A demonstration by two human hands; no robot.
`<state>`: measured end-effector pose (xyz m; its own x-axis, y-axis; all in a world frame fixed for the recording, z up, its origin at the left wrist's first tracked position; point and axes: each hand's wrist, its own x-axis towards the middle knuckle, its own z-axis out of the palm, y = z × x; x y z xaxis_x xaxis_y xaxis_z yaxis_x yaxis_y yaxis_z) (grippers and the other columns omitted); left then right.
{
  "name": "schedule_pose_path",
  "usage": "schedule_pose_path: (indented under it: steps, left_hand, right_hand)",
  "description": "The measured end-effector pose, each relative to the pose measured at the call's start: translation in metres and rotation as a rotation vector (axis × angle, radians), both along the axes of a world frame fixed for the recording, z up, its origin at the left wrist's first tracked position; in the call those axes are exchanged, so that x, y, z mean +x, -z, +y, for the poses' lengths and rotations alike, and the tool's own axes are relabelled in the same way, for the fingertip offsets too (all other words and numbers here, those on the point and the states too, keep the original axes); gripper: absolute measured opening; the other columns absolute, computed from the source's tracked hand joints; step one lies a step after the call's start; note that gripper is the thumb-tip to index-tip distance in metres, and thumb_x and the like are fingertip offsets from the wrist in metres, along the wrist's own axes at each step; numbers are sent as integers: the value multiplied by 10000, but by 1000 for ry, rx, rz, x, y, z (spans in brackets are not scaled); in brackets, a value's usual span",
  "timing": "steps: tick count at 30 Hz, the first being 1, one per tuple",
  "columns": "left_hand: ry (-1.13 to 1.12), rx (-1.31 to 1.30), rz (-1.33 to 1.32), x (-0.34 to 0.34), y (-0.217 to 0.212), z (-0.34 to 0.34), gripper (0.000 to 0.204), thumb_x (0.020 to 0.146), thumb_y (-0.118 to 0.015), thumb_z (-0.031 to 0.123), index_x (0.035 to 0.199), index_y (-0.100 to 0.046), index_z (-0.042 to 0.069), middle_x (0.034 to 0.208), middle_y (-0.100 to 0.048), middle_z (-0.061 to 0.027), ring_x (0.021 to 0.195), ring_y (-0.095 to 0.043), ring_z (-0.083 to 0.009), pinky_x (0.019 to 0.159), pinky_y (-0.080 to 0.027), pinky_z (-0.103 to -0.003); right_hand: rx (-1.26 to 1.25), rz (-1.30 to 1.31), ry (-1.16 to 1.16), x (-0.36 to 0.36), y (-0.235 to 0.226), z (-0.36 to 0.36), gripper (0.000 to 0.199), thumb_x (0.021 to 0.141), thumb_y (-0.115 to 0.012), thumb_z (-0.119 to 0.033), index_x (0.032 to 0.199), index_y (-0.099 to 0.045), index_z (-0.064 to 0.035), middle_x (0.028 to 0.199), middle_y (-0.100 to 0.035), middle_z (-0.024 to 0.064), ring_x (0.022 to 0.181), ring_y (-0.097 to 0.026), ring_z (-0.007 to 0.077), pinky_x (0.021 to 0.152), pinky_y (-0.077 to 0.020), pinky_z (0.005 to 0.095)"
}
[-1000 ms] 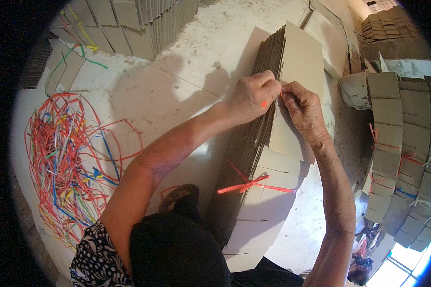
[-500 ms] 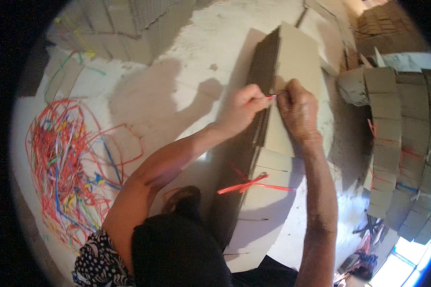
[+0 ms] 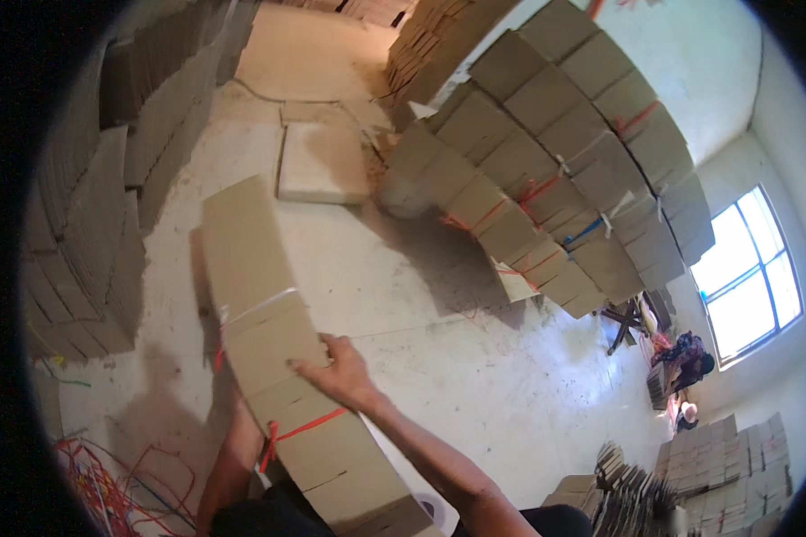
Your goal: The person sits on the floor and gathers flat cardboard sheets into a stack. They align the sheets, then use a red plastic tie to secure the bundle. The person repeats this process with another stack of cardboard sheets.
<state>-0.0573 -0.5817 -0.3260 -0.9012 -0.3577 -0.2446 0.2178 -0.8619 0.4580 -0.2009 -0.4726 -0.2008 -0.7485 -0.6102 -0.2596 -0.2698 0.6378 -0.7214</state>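
Observation:
A long bundle of stacked flat cardboard [image 3: 282, 345] stretches from my lap away toward the far left. A red strap [image 3: 306, 422] with a knot on its left side binds the near part. Farther along, a pale strap [image 3: 260, 306] crosses the top. My right hand [image 3: 342, 374] grips the bundle's right side, thumb on the top face and fingers at the edge. My left forearm [image 3: 233, 452] reaches up along the opposite side; the bundle hides that hand's fingers.
Tall stacks of tied cardboard [image 3: 546, 152] stand at the far right, others [image 3: 90, 242] at the left. A tangle of red straps [image 3: 107, 488] lies near left. Another person [image 3: 685, 358] bends by the window [image 3: 752, 268]. More cardboard [image 3: 725, 465] sits near right.
My hands have left the red strap ends they were pinching and moved to the bundle's sides. A pale strap now spans the far part. My view has swung right, toward the stacks and window.

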Motion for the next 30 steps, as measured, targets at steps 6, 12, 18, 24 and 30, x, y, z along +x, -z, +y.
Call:
schedule_pose_path:
  steps: [6,12,18,24,30]
  left_hand:
    - [46,-252,-66,-38,-108,38,527,933,-429,415,1338,-416,79,1345,-462,-74,1250,-399,-218,1046,-316,-375]
    - [42,-485,121,-123,-244,100,519,926,-447,382,1342,-411,74,1350,-454,-82,1256,-394,-222,1048,-316,-377]
    - [62,-612,310,-229,-399,191,513,920,-466,349,1345,-405,69,1356,-446,-90,1263,-388,-227,1050,-315,-379]
    - [127,-562,525,-338,-487,295,510,913,-484,316,1348,-400,64,1361,-438,-99,1269,-383,-232,1053,-315,-381]
    - [28,-612,676,-464,-569,341,510,907,-503,283,1351,-394,58,1367,-430,-107,1276,-377,-236,1055,-315,-383]
  right_hand:
    - [-69,334,-299,-12,-123,28,747,662,-705,-512,1142,-554,40,877,-488,219,844,-499,366,739,-430,426]
    - [-420,964,-443,-58,-292,130,839,651,-767,-482,1227,-477,54,902,-470,211,826,-486,355,709,-422,421]
    - [-238,1499,-478,-99,-408,235,757,648,-754,-428,1232,-522,-6,942,-485,158,834,-510,288,704,-447,426]
    - [347,1365,-411,-94,-508,311,799,561,-795,-430,1243,-548,-95,965,-492,127,848,-540,270,726,-470,425]
    - [456,1687,-348,-197,-593,362,780,634,-783,-290,1338,-479,-145,1133,-525,132,1010,-579,272,867,-523,404]
